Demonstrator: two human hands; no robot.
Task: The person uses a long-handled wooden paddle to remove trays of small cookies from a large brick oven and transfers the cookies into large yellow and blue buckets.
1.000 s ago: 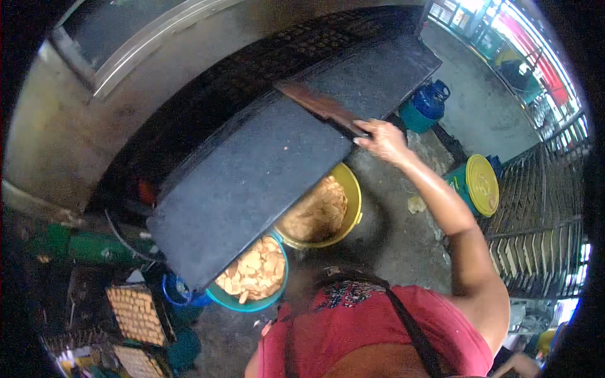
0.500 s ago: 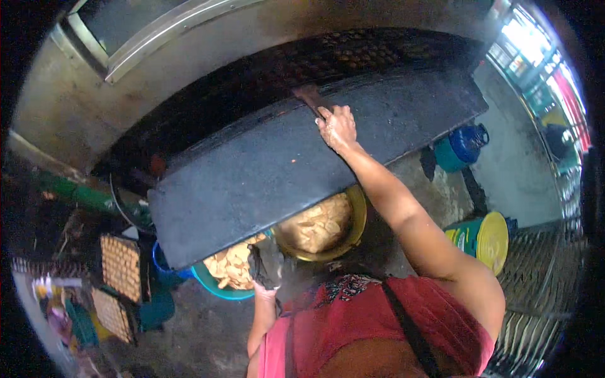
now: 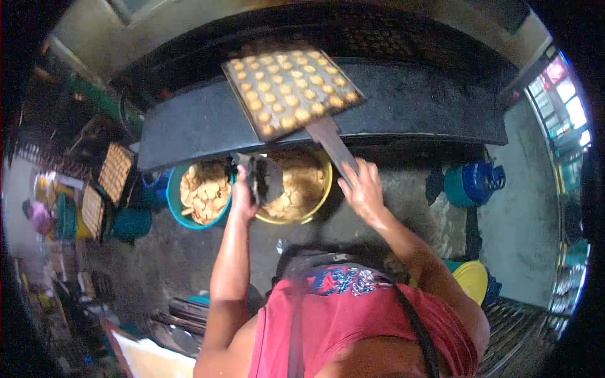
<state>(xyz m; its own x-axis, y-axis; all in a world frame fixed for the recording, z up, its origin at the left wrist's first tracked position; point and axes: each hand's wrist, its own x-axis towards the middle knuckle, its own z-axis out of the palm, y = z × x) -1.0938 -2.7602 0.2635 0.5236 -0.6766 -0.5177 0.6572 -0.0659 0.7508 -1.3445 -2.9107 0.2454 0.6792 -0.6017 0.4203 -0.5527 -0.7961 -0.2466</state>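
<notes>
A baking tray (image 3: 291, 89) with rows of small golden biscuits rests on a flat wooden paddle (image 3: 328, 141) over the dark oven ledge (image 3: 441, 104). My right hand (image 3: 365, 192) grips the paddle's handle. My left hand (image 3: 242, 195) holds a dark cloth pad (image 3: 257, 176), held above the buckets below the ledge. The turquoise bucket (image 3: 192, 220) holds pale broken pieces, and the yellow bucket (image 3: 287, 218) holds more tan pieces.
The dark oven opening (image 3: 378, 38) lies beyond the ledge. Trays of biscuits (image 3: 115, 170) stand at the left. A blue gas cylinder (image 3: 479, 183) and a yellow lid (image 3: 469, 283) are at the right. Metal racks (image 3: 517, 334) and stacked trays (image 3: 183, 321) are near me.
The biscuit tray has appeared on the paddle over the ledge, with the handle drawn toward me. My left hand has come up from below with the cloth. The view has swung round.
</notes>
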